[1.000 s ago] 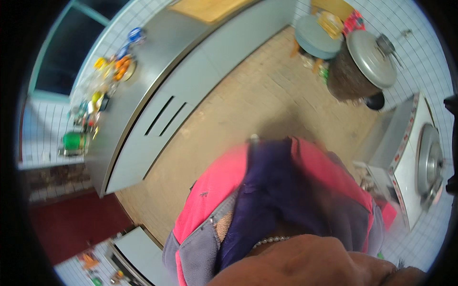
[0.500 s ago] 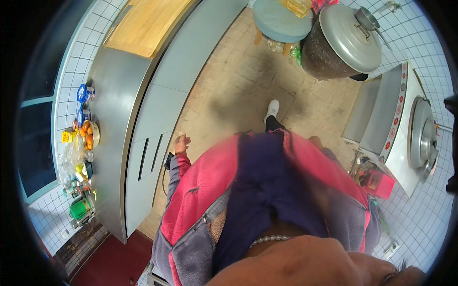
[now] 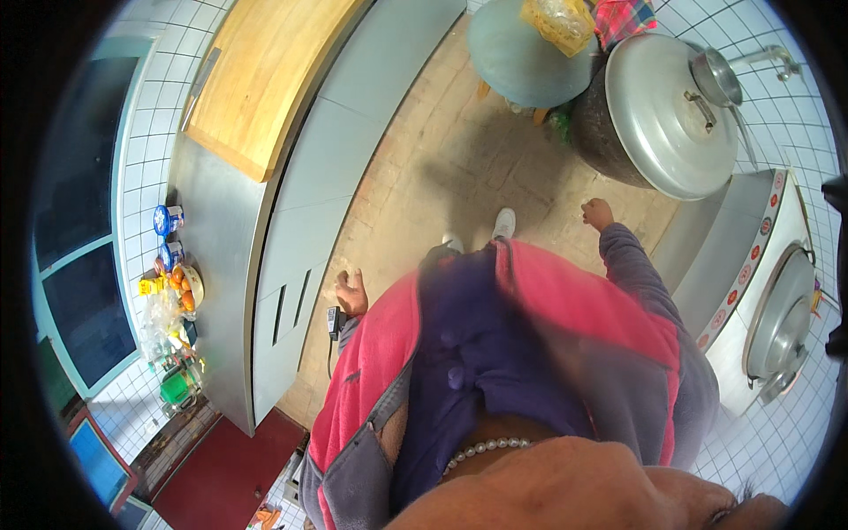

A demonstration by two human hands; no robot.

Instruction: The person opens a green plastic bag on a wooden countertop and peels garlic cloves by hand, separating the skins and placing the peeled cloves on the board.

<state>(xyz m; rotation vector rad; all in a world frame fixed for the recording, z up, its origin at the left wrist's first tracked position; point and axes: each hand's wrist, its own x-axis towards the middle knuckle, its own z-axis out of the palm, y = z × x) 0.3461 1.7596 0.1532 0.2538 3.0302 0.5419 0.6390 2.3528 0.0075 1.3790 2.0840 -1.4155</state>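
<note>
presumably for handiness, a silver metal dipper (image 3: 717, 79) lies atop the grey-lidded dark round pot (image 3: 602, 143), the empty left hand (image 3: 352, 293) loosely spread, the right hand (image 3: 598, 215) half-curled nearby, its contents unclear.

board (image 3: 265, 84), counter's (image 3: 216, 221) far end — cut off | left hand (image 3: 352, 294) — forearm mostly behind jacket (image 3: 375, 344) | bag (image 3: 162, 315), wall edge: contents unclear

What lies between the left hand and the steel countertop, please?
A strip of floor and the grey cabinet front, with two dark slots, lie between left hand and steel countertop in the head view.
</note>
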